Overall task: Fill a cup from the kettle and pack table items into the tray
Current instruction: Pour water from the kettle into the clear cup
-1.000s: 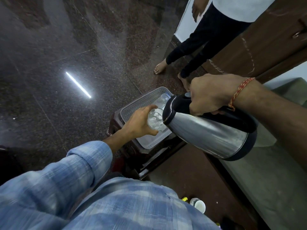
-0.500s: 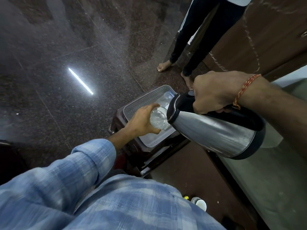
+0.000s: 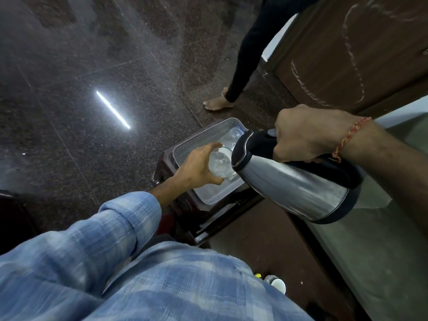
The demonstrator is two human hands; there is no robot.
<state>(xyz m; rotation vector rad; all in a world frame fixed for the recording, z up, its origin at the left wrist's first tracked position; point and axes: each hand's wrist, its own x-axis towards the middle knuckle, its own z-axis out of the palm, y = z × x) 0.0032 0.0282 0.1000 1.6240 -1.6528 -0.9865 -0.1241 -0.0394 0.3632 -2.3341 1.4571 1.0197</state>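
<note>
My left hand (image 3: pixel 199 167) wraps a clear glass cup (image 3: pixel 220 163), fingers curled round its far side and thumb pressed along its near side, so the cup is clamped between them and held above the tray (image 3: pixel 196 141). The cup's mouth faces up toward me and its inside looks wet and glinting; how full it is I cannot tell. My right hand (image 3: pixel 305 133) is closed in a fist round the black handle of the kettle (image 3: pixel 294 181), fingers tucked under the handle and knuckles on top. A red-and-yellow thread band (image 3: pixel 347 140) circles that wrist. The kettle is steel-bodied with a black lid and base, tilted steeply with its spout end down and to the left, the lip just touching or almost touching the cup's right rim; I cannot tell which.

The tray is a pale, perforated plastic basket sitting on a dark brown stool (image 3: pixel 171 179) directly beneath the cup. Another clear glass (image 3: pixel 235 133) lies inside the tray at its far end, partly hidden behind the kettle's lid. My blue checked sleeve (image 3: pixel 115 228) runs back from the cup toward me. Beyond the tray, on the dark speckled floor (image 3: pixel 69 66), stands another person's bare foot (image 3: pixel 217 104). Nearer me than the tray, low by my shirt, sits a small white cup (image 3: pixel 278 284).
</note>
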